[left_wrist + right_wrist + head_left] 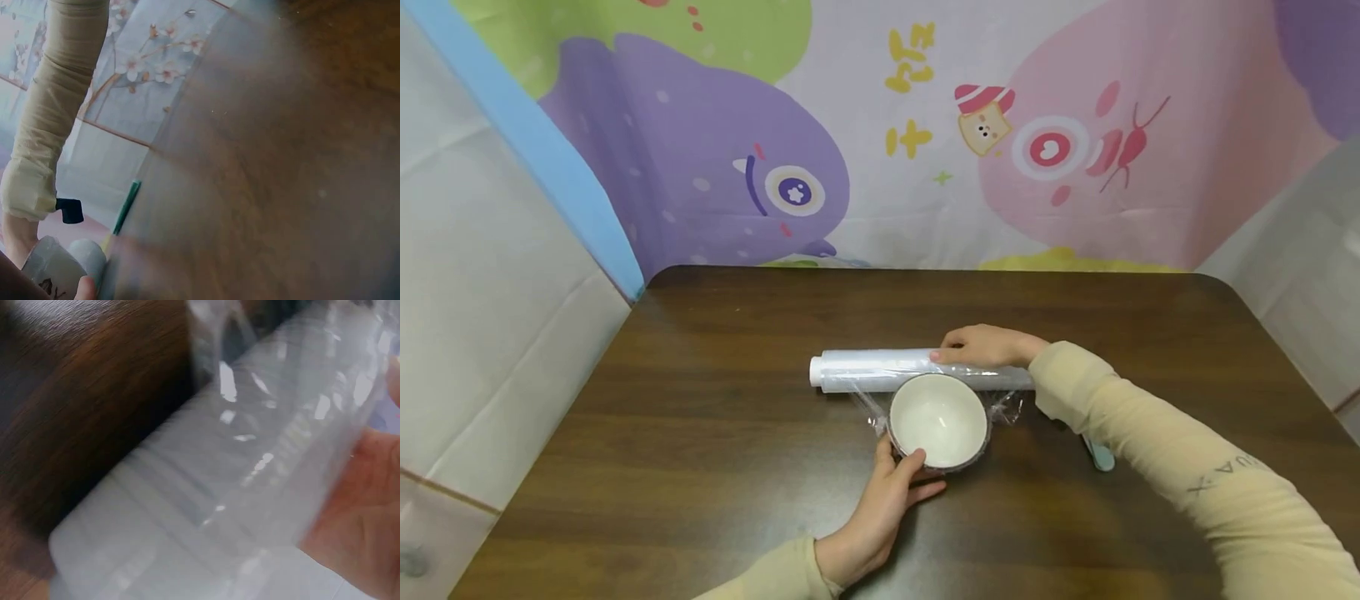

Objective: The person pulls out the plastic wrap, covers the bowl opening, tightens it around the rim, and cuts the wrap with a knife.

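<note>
A white bowl (pixel 938 421) stands tilted toward the head camera, its inside showing. My left hand (pixel 868 521) holds it from the front left, thumb over the rim and fingers against its lower side. The left wrist view shows dark print on the outer wall of the bowl (pixel 57 275). Clear film (pixel 1006 408) runs from the roll to the bowl and bunches at both its sides. Just behind lies a roll of plastic wrap (pixel 880 368) on a white core. My right hand (pixel 988 346) grips the roll from its far side, seen close up in the right wrist view (pixel 356 512).
A pale teal handle (pixel 1101 454) lies on the brown wooden table (pixel 700 467), partly hidden under the right forearm. Behind the table's far edge hangs a cartoon-printed cloth (pixel 880 183). White panels (pixel 482 275) flank both sides.
</note>
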Demonstrator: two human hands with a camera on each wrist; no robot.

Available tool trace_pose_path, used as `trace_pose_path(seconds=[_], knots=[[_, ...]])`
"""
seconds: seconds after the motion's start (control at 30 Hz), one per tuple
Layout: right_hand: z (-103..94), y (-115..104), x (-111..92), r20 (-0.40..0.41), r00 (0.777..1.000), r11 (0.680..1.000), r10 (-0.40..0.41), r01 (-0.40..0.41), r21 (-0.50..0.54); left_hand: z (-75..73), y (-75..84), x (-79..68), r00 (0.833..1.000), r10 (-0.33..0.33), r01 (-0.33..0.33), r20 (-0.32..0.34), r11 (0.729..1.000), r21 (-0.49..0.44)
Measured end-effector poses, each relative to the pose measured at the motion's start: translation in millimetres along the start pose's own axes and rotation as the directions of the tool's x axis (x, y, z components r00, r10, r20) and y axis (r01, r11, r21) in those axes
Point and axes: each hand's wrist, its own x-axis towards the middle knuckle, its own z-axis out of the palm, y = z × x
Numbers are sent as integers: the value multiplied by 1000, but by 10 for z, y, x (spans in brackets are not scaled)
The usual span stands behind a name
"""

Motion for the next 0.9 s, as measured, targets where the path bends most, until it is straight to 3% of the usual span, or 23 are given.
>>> trace_pose_path(seconds=[0.27,0.67,0.9], knots=[[-42,20,-109,-3,1000,999,31,-31,11,-28,6,33,1000,-8,8,-4,1000,20],[-46,53,-238,-82,988,992,127,-127,16,-220,92,109,998,63,-66,23,990,127],[-22,21,-354,-6,985,982,174,-173,80,-362,270,184,1000,18,-14,-16,979,204]])
